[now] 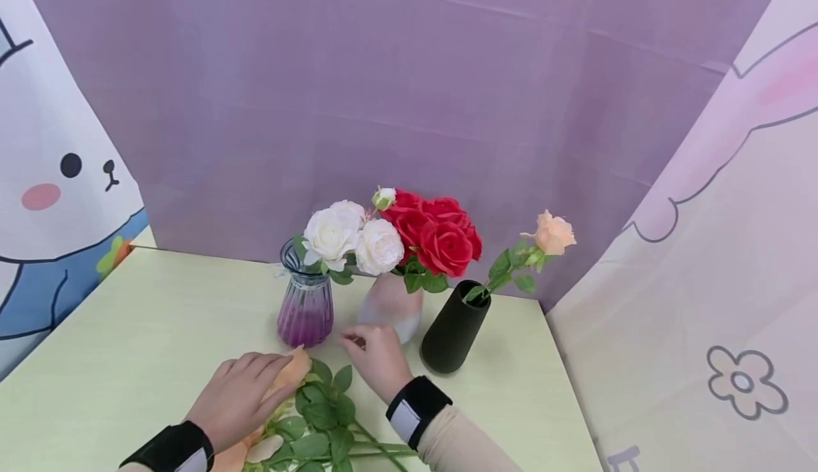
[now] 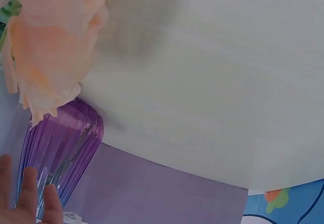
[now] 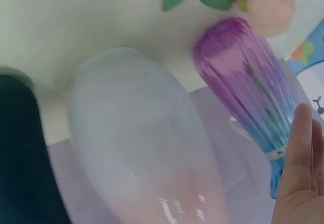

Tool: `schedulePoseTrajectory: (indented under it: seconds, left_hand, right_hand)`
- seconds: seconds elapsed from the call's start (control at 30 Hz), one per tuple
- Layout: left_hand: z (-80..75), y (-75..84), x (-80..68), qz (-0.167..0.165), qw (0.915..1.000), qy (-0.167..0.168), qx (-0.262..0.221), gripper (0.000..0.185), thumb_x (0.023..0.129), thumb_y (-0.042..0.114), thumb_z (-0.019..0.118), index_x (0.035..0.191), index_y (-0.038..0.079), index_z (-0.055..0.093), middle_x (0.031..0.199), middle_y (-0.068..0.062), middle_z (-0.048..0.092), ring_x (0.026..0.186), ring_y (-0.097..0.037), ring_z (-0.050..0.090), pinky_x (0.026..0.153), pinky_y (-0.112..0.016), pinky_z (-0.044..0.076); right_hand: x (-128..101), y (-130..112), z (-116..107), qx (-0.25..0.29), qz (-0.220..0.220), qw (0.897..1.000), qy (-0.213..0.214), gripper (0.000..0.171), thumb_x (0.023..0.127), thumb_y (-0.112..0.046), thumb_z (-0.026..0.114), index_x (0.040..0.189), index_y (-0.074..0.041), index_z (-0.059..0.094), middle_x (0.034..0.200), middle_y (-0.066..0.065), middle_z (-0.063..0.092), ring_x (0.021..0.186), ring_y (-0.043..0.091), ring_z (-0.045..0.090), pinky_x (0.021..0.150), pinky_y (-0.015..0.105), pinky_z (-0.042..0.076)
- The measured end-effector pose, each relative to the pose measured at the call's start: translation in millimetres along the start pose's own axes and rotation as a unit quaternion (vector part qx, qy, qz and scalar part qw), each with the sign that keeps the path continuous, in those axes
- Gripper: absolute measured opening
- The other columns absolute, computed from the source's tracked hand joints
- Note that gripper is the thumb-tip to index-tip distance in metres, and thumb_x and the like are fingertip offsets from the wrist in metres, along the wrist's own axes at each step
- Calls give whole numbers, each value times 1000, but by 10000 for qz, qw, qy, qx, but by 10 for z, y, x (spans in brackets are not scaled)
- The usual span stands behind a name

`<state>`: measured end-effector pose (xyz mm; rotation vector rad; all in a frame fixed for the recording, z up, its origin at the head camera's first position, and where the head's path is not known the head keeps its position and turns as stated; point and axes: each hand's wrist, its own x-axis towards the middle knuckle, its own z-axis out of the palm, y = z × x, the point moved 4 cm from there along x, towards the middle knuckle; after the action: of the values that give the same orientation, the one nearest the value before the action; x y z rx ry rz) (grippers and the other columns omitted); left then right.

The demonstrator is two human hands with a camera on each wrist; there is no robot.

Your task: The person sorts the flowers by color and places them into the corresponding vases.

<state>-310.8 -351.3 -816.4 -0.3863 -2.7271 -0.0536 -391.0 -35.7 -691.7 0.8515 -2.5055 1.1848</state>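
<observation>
My left hand reaches over a bunch of peach roses lying at the front of the table, fingers extended and against or just above a bloom; the contact is unclear. Green leaves and stems point right from these blooms. My right hand hovers above the stems, before the pink-and-white vase, with nothing visible in it. In the right wrist view its fingers look straight. White roses stand in a purple ribbed glass vase; red roses rise above the pink-and-white one.
To the right, a black vase holds one peach rose leaning right. The pale table meets a purple cloth backdrop. Printed cartoon sheets hang at left and right.
</observation>
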Motion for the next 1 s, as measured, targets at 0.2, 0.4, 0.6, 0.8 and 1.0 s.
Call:
schedulePoseTrajectory:
  seconds: [0.2, 0.4, 0.6, 0.8, 1.0]
  left_hand:
    - [69, -54, -163, -47, 9999, -67, -60, 71, 86, 82, 41, 150, 56, 22, 149, 33, 32, 137, -9, 37, 101, -58, 31]
    - [169, -69, -324, -103, 9998, -100, -106, 72, 85, 83, 41, 149, 56, 24, 150, 33, 30, 138, -9, 35, 103, -57, 28]
    - [327, -120, -515, -109, 9989, -358, -280, 72, 87, 80, 44, 151, 54, 23, 154, 32, 24, 142, -10, 32, 109, -57, 24]
    - [-272, 147, -577, 41, 9999, -125, -80, 67, 90, 75, 45, 150, 50, 30, 146, 30, 39, 134, -8, 43, 97, -53, 37]
    - [-2417, 1112, -222, -395, 9895, -1349, -335, 54, 95, 65, 49, 135, 30, 60, 127, 11, 63, 118, -20, 58, 89, -50, 50]
  right_hand:
    - [-361, 551, 346, -114, 64, 9999, -27, 16, 91, -50, 67, 107, -51, 66, 93, -29, 67, 79, 2, 69, 65, 14, 53]
    - [-724, 975, 691, -349, 230, 9981, -442, 15, 88, -57, 66, 103, -56, 64, 93, -36, 64, 79, -4, 65, 65, 16, 53]
    - [-1103, 1192, 1036, -373, 114, 9960, -808, 13, 86, -62, 66, 97, -56, 65, 89, -38, 62, 73, -9, 60, 56, 16, 47]
    - [-1472, 807, 1180, -814, -783, 9800, -1641, 10, 90, -53, 67, 100, -50, 69, 87, -31, 64, 74, -9, 60, 45, 35, 49]
    - [-1829, 849, 1745, -1624, -2136, 9459, -1824, 9, 95, -53, 58, 89, -52, 63, 79, -31, 55, 72, -11, 51, 62, 18, 47]
